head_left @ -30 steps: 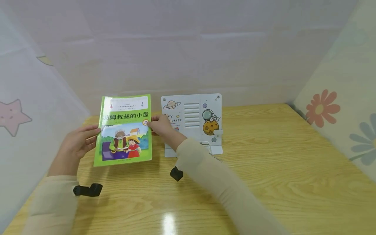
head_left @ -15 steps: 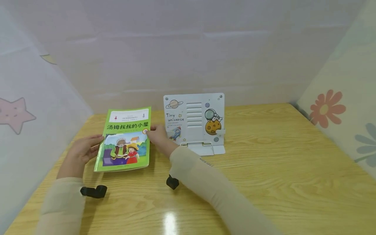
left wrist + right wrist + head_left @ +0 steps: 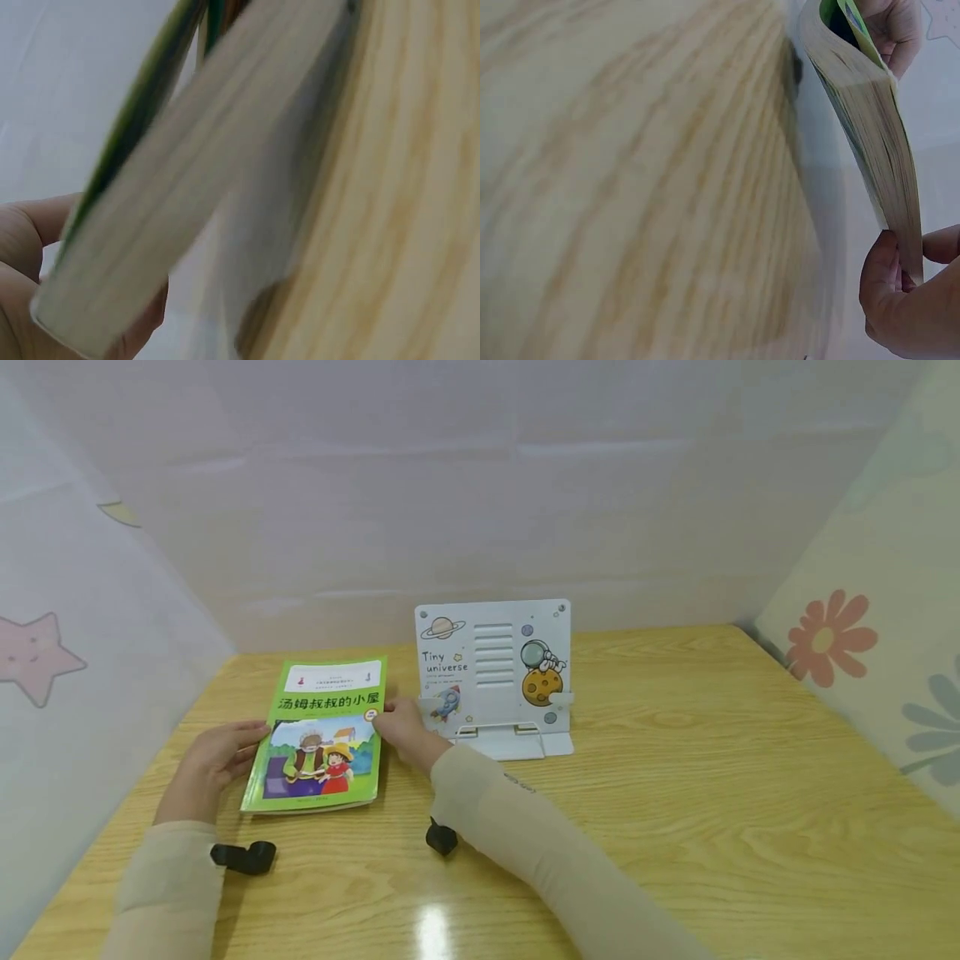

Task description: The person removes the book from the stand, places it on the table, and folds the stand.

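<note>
A green storybook (image 3: 322, 735) with a picture cover faces up at the left of the table. Its left edge is held by my left hand (image 3: 217, 758), the thumb near the cover and other fingers below. At the right edge my right hand (image 3: 408, 731) pinches the book between thumb and fingers. Close by in the right wrist view, the page block (image 3: 870, 120) is seen edge-on, with the right hand (image 3: 907, 300) at one end. The left wrist view has the pages (image 3: 172, 180) blurred beside the left hand (image 3: 30, 277).
A white book stand (image 3: 491, 685) printed with planets and an astronaut stands upright right of the book. Below it, the wooden table (image 3: 675, 793) spreads to the right. Pale cloth walls (image 3: 480, 510) close off the back and sides.
Both hands have brought the book down and nearer the table, and its cover now lies flatter. The stand has not moved on the table.
</note>
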`<state>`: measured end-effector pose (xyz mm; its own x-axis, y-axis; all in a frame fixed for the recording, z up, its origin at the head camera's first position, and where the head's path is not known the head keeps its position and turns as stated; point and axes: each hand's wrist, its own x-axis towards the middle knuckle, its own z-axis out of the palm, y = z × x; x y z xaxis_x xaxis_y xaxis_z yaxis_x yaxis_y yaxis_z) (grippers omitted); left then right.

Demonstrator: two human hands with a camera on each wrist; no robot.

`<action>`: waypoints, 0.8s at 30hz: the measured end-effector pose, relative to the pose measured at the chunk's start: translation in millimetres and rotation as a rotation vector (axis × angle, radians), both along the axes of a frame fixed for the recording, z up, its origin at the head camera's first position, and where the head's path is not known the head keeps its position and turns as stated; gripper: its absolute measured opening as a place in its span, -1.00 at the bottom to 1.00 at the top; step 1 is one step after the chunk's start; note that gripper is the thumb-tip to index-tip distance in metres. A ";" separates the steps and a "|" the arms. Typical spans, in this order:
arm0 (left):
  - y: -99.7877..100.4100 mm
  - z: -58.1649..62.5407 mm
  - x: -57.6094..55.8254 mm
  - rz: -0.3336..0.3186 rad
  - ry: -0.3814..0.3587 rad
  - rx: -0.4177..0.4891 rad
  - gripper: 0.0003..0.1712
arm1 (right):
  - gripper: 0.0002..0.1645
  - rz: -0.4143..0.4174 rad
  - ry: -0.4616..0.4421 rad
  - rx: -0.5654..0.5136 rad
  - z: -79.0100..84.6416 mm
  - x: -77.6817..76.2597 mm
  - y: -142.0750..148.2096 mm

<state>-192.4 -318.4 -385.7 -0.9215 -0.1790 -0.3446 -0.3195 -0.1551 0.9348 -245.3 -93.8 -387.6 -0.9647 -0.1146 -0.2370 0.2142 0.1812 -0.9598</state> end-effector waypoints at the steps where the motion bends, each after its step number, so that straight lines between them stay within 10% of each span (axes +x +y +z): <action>1: 0.4 -1.1 -0.4 0.005 0.004 -0.007 -0.77 | -0.67 0.001 0.002 -0.002 -1.1 0.1 -0.2; 17: 8.5 -13.4 -7.6 0.080 -0.045 -0.079 -0.94 | -0.54 0.014 -0.038 0.083 -13.2 -1.3 1.1; 24: 8.7 -14.9 -10.1 0.114 -0.060 -0.185 -0.52 | -0.59 0.033 -0.053 0.125 -14.0 0.1 0.8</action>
